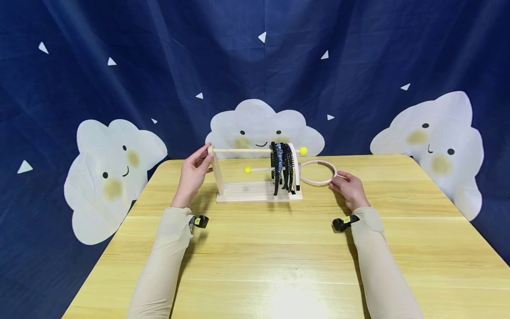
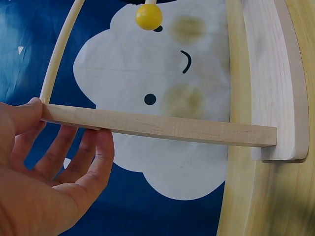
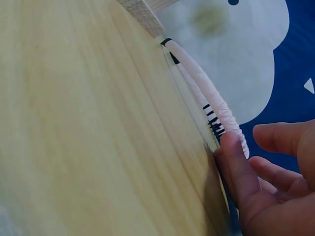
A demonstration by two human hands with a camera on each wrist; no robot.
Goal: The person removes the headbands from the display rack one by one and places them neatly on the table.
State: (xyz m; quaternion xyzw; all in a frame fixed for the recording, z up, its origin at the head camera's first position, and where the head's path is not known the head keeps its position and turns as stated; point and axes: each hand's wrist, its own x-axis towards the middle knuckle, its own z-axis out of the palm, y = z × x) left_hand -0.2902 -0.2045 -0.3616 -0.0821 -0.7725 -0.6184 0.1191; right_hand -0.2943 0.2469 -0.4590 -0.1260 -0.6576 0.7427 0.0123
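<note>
A pale wooden rack [image 1: 255, 190] carries several black headbands [image 1: 287, 170] and a blue glittery one [image 1: 279, 161] near its right end. My left hand [image 1: 193, 177] pinches the top of the rack's left post [image 1: 218, 175]; in the left wrist view, that hand [image 2: 64, 167] has its thumb and fingertips on the post [image 2: 162, 128]. Right of the rack is a pale pink headband [image 1: 318, 182], its curved end between the thumb and fingers of my right hand [image 1: 350, 188]. The right wrist view has this hand [image 3: 275, 191] around the headband [image 3: 206, 88], one finger standing off it.
Yellow balls cap the upper bar [image 1: 303, 151] and the lower bar [image 1: 248, 169]. A white upright band [image 1: 295, 166] stands at the rack's right end. Behind the wooden table [image 1: 259, 248] hangs a dark blue curtain [image 1: 239, 53] with white clouds.
</note>
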